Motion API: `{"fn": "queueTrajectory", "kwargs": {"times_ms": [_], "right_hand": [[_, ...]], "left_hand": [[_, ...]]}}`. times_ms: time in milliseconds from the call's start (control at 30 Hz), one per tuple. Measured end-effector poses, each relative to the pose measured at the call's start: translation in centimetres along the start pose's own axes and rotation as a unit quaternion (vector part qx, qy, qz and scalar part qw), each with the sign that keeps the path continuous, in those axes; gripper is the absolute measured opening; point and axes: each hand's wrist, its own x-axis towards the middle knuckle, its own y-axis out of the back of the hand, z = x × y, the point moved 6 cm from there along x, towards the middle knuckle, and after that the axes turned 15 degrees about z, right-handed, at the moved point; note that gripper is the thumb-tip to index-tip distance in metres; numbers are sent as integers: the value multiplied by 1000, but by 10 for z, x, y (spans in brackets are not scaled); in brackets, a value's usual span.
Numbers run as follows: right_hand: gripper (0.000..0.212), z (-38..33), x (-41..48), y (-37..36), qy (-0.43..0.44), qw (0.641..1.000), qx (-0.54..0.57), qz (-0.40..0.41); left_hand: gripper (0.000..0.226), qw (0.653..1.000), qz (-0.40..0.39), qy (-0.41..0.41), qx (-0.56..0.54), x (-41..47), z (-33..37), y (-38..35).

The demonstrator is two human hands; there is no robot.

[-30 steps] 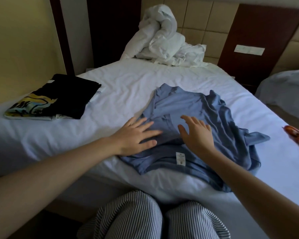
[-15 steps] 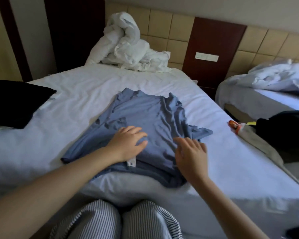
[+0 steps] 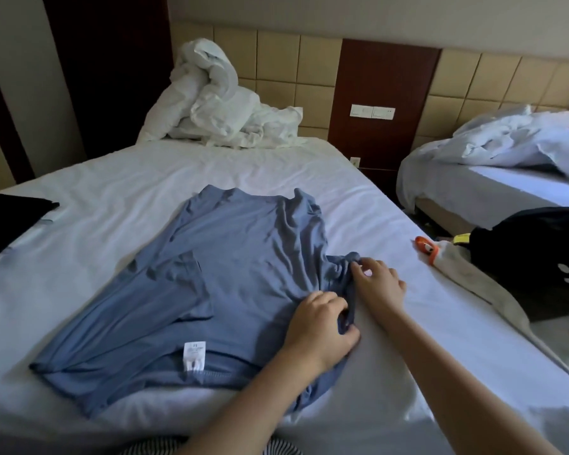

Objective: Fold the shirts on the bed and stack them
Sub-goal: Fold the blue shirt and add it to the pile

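A blue shirt [image 3: 230, 277] lies spread on the white bed [image 3: 112, 198], inside out, with a white label near its lower hem. My left hand [image 3: 319, 326] pinches the bunched fabric at the shirt's right edge, fingers curled. Just beyond it, my right hand [image 3: 375, 284] pinches the crumpled right sleeve between thumb and fingertips. A folded black shirt [image 3: 7, 221] lies at the bed's left edge, partly out of frame.
A heap of white bedding [image 3: 217, 103] sits at the head of the bed. A black bag [image 3: 539, 257] and a grey cloth with an orange item [image 3: 424, 246] lie at the bed's right side. A second bed [image 3: 506, 178] stands further right.
The view has swung right. Both hands moved from the middle of the blue shirt to its right edge and took hold of the bunched sleeve fabric.
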Motion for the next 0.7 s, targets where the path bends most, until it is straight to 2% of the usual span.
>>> {"fn": "queueTrajectory", "kwargs": {"times_ms": [100, 167, 300, 367, 467, 567, 633, 700], "right_hand": [[15, 2, 4, 4, -30, 984, 171, 50], [19, 9, 8, 19, -54, 967, 240, 59], [40, 15, 19, 62, -11, 969, 234, 76], [49, 17, 18, 74, -1, 975, 212, 67], [58, 23, 9, 76, -38, 986, 163, -11], [51, 37, -8, 64, -98, 969, 144, -173], [39, 37, -16, 64, -75, 946, 209, -235], [40, 30, -15, 72, -54, 915, 328, -229]], "left_hand": [[26, 999, 32, -1, -13, 0, 4, 2], [16, 998, 35, -6, -55, 0, 9, 4], [22, 978, 44, 17, -203, 2, 24, 17], [21, 976, 5, 25, -218, 1, 26, 15], [27, 989, -80, -18, -121, -6, 25, 7], [40, 986, -130, -96, 36, -13, 28, 1], [32, 985, -102, -119, 68, -11, 33, 2], [11, 991, -44, -113, 48, -6, 39, 10]]}}
